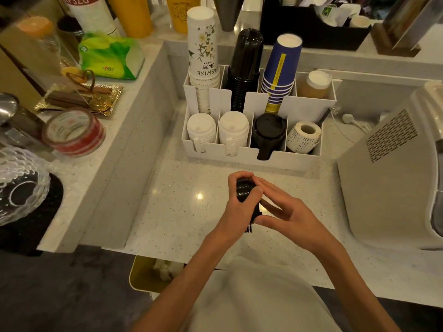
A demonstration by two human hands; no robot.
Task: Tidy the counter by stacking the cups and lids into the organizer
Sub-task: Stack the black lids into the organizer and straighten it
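Observation:
A white organizer (282, 160) stands on the counter ahead of me. Its back row holds white jasmine cups (203, 51), black cups (244, 68), blue cups (280, 70) and a brown cup (314, 85). The front row holds two stacks of white lids (201, 130), black lids (268, 133) and a label roll (303, 136). Just in front of the organizer both hands meet around a small stack of black lids (244, 191). My left hand (237, 207) grips the stack from the left; my right hand (285, 209) holds it from the right, fingers partly spread.
A grey machine (393, 183) fills the right side of the counter. On the raised ledge at left sit tape rolls (74, 133), a green tissue pack (110, 56), a gold tray (81, 97) and glass bowls (19, 185). A yellow bin (141, 274) is below the counter edge.

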